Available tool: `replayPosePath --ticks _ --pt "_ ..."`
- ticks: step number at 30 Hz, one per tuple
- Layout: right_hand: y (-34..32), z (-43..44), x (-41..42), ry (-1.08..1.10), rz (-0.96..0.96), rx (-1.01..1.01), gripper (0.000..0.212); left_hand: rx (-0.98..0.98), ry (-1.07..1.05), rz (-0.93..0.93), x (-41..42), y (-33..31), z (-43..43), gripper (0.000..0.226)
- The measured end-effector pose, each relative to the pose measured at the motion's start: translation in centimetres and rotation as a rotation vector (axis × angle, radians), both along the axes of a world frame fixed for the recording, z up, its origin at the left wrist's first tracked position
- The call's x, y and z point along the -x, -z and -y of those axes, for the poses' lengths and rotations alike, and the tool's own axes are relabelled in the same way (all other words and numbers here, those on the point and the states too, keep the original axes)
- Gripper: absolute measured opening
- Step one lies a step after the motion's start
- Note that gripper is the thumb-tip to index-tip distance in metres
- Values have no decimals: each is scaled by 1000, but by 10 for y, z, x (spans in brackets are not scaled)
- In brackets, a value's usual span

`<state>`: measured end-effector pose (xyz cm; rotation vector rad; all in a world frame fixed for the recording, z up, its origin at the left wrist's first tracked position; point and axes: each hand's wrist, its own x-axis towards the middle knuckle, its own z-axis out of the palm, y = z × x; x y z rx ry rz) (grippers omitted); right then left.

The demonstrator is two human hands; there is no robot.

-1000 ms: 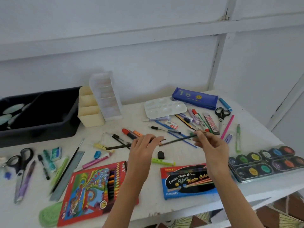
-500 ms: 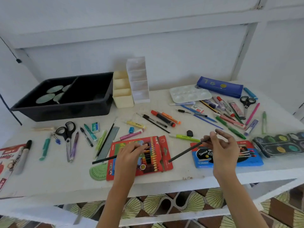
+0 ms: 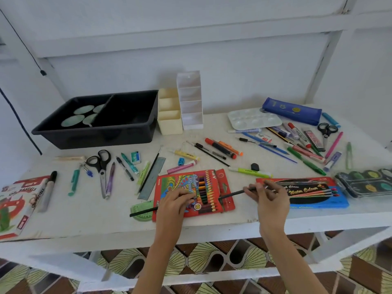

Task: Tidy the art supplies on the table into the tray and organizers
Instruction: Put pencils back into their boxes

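Note:
My left hand hovers over the red coloured-pencil box and grips a thin black pencil-like stick that pokes out to the left. My right hand pinches a second thin dark stick, which slants down to the left over the table's front part. At the back left stands the black two-part tray with green discs in its left half. Beside the tray are a cream organizer and a white organizer.
Pens, markers, brushes, two scissors, a ruler, a highlighter, a palette, a blue pencil case, a watercolour box, a paint set and an oil-pastel box lie spread over the white table.
Both hands have come down and back toward the table's front edge with their sticks. The two sticks, nearly in line before, now lie apart at different angles. The view has swung left.

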<state>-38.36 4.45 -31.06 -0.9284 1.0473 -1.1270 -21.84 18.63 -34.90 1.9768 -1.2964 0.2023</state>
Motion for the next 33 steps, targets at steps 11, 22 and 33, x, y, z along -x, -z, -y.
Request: replayPosePath --ticks 11,22,33 --pt "30 -34 -27 -120 -678 467 18 -30 -44 117 0 3 -1 37" --pt "37 -47 -28 -385 -774 585 28 -15 -70 126 5 11 0 31" --pt "17 -45 -20 -442 -444 364 8 78 127 66 42 -16 23 31"
